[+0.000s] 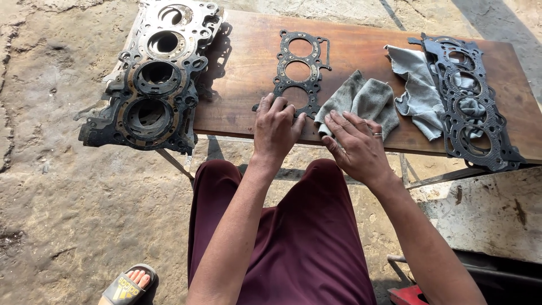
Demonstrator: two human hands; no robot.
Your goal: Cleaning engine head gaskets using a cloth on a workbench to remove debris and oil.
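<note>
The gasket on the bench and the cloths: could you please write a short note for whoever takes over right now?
Left hand: flat on the near end of the small dark gasket, pressing it to the wooden bench; no closed grip.
Right hand: open, palm down on the near edge of the grey cloth beside that gasket.
A second, paler cloth lies further right, partly under a larger black gasket.
A stack of grimy engine plates overhangs the bench's left end.
Done or left: the pictures do not show how clean the small gasket is.
</note>
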